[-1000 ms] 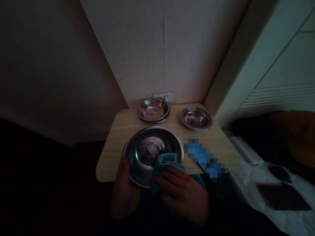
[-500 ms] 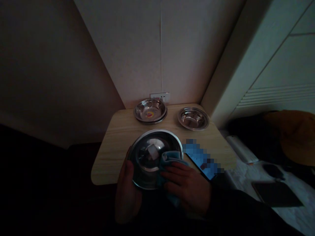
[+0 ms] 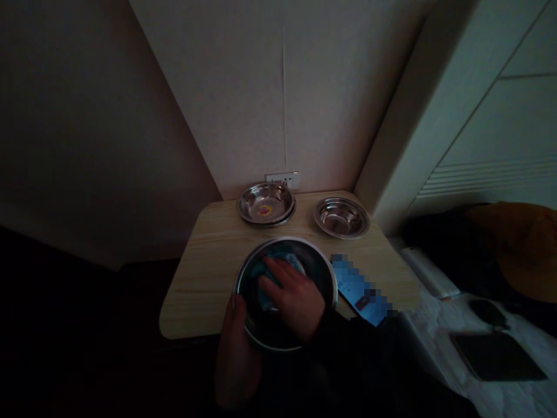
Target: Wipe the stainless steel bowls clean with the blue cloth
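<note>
A pale wall (image 3: pixel 339 104) rises behind the wooden tabletop (image 3: pixel 200 278). At the tabletop's near edge, the person holds a large metal bowl (image 3: pixel 319 273), its open side facing up toward the head camera. Two groups of smaller metal bowls sit farther back: the left stack (image 3: pixel 272 200) is in front of a wall socket (image 3: pixel 293 181), and the right stack (image 3: pixel 342 219) is near the far right corner.

The left hand (image 3: pixel 238 354) has its grip closed on the large bowl's left side, thumb at the rim. The right hand (image 3: pixel 296 299) reaches inside, its grip on a teal cloth (image 3: pixel 257 271), fingers bent over it and pressing it to the inner surface. A phone (image 3: pixel 368 299), partly pixelated, lies just right of the large bowl.

The cloth's work inside the large bowl appears to be under way, not finished, since cloth and hand are both within it. How much of the interior it has covered cannot be told, nor whether the outside or the stacked bowls have been wiped. Smallest is the coloured sticker (image 3: pixel 264 211) in the left stack's top bowl.
</note>
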Tool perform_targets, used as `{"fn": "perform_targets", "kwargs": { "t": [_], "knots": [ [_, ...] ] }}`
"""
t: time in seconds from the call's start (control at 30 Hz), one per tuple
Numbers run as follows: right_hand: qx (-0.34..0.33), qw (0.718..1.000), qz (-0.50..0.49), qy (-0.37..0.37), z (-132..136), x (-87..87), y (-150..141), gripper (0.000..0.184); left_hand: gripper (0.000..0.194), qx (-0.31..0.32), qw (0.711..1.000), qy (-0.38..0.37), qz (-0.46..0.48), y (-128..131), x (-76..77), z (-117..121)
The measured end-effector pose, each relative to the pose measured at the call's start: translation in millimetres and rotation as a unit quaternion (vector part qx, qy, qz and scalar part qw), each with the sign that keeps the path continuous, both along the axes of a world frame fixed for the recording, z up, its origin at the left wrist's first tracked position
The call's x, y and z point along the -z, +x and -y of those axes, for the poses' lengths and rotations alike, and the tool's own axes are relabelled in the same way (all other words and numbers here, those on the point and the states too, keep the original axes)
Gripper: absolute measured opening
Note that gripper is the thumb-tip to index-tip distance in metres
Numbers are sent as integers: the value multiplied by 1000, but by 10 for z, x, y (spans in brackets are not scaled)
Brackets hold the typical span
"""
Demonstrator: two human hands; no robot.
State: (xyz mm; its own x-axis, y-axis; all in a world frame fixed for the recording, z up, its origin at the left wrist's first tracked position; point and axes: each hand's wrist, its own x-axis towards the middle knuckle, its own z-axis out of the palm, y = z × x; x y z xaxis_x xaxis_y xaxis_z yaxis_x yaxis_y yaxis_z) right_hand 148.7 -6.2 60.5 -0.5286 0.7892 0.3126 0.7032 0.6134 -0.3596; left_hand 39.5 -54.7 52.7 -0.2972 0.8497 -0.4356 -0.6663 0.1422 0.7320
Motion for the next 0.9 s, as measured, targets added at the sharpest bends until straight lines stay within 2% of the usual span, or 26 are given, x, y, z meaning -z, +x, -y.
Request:
{"fn": "perform_targets", "kwargs": {
  "t": [0.07,0.13,0.2,0.33,0.43,0.53,0.7,0.8,0.9],
  "knots": [
    [68,998,13,-14,-22,10,-1,27,42,0,1000,-16,13,32,4,3],
    [98,995,11,-28,-3,40,-55,29,41,-1,1000,-16,5,37,9,-7],
    [54,998,3,-32,42,76,-116,25,36,-12,1000,-20,-9,7,1,-28],
    [-114,992,13,-60,151,127,-30,19,32,-10,1000,-18,-16,-77,-43,-55],
    [-147,985,30,-83,208,157,156,25,34,3,1000,-17,-11,-64,-43,-50],
    [-104,992,45,-63,231,202,167,21,34,-23,999,-20,-32,-15,10,-47],
    [-34,998,57,-7,107,231,-190,20,36,-2,995,-53,-87,-52,67,-85],
    [-3,997,66,47,-43,190,-287,20,37,-4,991,-69,-112,-105,70,-118],
    [54,993,90,57,-171,168,-215,21,35,-10,995,-22,-99,-128,130,-120]
  ]
}}
